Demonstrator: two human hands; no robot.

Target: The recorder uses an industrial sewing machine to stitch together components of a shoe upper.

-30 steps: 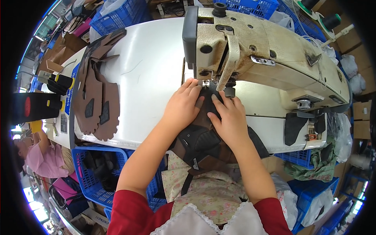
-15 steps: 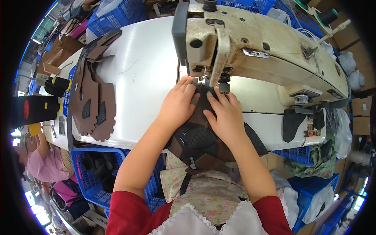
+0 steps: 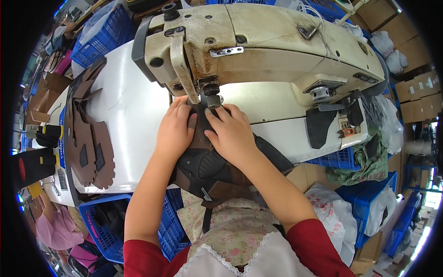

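A beige sewing machine [image 3: 267, 55] stands over a white table, its presser foot area partly hidden behind its front parts. Under it lies a brown and black stitched workpiece [image 3: 203, 164], with padded black parts, that hangs over the table's near edge toward my lap. My left hand [image 3: 176, 127] rests on the workpiece's left side, fingers stretched toward the needle. On its right side, my right hand [image 3: 232, 136] lies with fingers spread flat, close to the needle. Neither hand is wrapped around anything.
Brown cut panels [image 3: 104, 143] with dark patches lie at the table's left. A black cut piece [image 3: 319, 127] lies at the right, near a small tray of parts [image 3: 347, 127]. Blue crates [image 3: 110, 244] stand below the table. At far left is another person's pink sleeve [image 3: 60, 228].
The view has swung, so the machine, table and hands appear farther left and tilted. Both hands keep nearly the same place on the workpiece beside the needle.
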